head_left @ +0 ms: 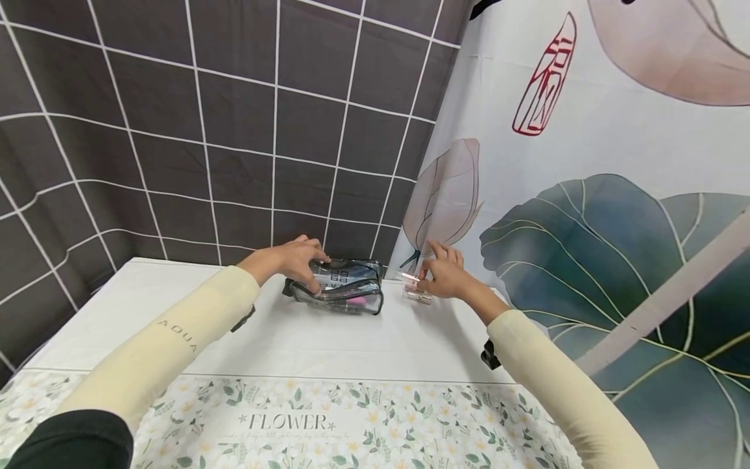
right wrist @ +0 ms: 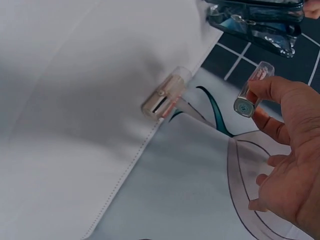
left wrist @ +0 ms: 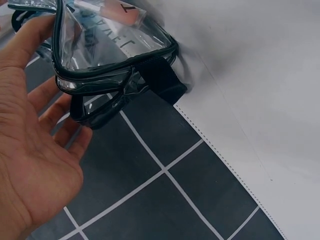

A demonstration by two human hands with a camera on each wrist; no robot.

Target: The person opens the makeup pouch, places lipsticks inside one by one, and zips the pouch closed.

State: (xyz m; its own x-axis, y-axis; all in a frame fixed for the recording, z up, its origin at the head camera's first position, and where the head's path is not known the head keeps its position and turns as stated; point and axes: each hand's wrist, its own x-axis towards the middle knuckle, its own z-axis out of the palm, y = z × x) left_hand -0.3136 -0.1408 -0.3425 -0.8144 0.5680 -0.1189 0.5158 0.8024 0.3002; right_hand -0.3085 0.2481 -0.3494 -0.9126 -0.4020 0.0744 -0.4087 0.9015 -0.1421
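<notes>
A clear zip pouch (head_left: 342, 303) with black trim and printed lettering rests on the white table near its back edge. My left hand (head_left: 295, 260) grips its left end; in the left wrist view the thumb is on one side and the fingers on the other. Through the plastic shows a pink-orange tube (left wrist: 120, 11). To the right, my right hand (head_left: 448, 273) pinches a small clear lipstick tube (right wrist: 254, 90) between thumb and fingers, its round end label facing the right wrist camera. Another lipstick tube (right wrist: 167, 92) lies on the table just below that hand.
Behind the table hangs a dark cloth (head_left: 234, 163) with a white grid. A white curtain (head_left: 498, 78) with lotus prints hangs at the right. A floral mat (head_left: 281, 417) printed with "FLOWER" covers the front part of the table.
</notes>
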